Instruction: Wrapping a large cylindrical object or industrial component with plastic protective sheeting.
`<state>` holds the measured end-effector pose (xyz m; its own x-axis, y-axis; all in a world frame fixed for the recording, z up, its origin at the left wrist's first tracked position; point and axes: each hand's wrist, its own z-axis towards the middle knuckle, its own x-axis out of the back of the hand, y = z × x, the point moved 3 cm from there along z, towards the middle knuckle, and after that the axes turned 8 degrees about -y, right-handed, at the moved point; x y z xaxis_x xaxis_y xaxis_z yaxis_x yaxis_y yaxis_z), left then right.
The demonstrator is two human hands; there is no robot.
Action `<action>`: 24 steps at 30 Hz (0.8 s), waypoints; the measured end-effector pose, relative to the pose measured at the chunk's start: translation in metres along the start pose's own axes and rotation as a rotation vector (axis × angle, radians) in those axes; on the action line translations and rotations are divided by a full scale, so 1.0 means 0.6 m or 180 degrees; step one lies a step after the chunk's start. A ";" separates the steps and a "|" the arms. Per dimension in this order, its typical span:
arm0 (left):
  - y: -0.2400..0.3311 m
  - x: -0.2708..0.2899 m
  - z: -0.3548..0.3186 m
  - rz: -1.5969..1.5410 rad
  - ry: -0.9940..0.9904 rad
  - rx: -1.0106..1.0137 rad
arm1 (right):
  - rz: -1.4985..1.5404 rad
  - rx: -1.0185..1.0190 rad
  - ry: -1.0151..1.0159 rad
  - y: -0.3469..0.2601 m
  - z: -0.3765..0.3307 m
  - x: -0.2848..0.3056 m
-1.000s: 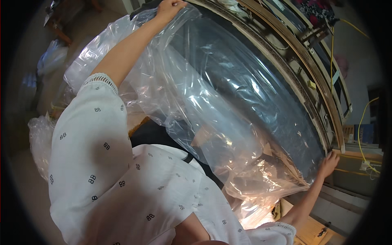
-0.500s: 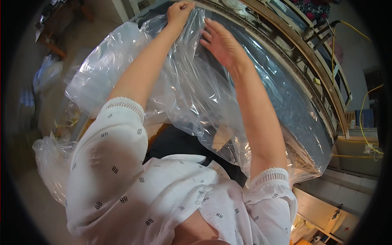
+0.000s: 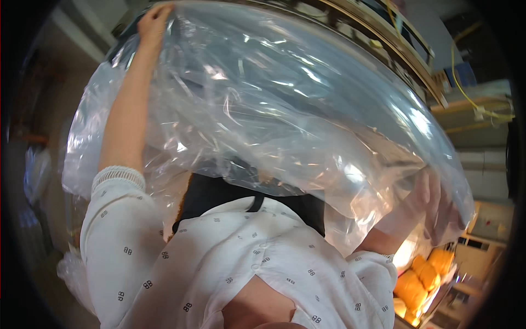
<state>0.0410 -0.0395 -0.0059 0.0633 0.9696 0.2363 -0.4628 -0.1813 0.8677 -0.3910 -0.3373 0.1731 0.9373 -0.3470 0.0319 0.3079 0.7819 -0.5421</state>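
A large clear plastic sheet (image 3: 263,104) spreads in front of me and shines with many creases. At the far left my left hand (image 3: 155,22) pinches its upper edge, fingers closed. My right hand (image 3: 430,197) is low on the right, behind the film and seen through it. Its fingers look stretched and apart against the plastic, though the film blurs them. Between my hands the sheet's far edge runs in a long curve. Its near edge hangs in folds in front of my dark lower clothing (image 3: 216,194).
Beyond the sheet runs a long wooden frame (image 3: 383,44). A yellow cord (image 3: 466,93) hangs at the upper right near a blue box (image 3: 460,74). Bright orange-yellow bundles (image 3: 422,279) lie at the lower right. More crumpled clear plastic (image 3: 76,282) lies at the lower left.
My left hand has moved left with the sheet's edge. My right hand has swung down and right, from the middle of the far edge to behind the film, and the sheet is spread wider.
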 end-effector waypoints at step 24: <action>-0.023 0.043 -0.007 0.0839 -0.0344 0.0368 | -0.1793 -0.1415 0.5289 -0.081 -0.167 -0.118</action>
<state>0.0453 -0.0114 -0.0140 0.0510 0.8648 0.4996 -0.3725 -0.4476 0.8129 -0.4886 -0.4027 0.1133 -0.4612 -0.8112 -0.3596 0.1734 0.3151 -0.9331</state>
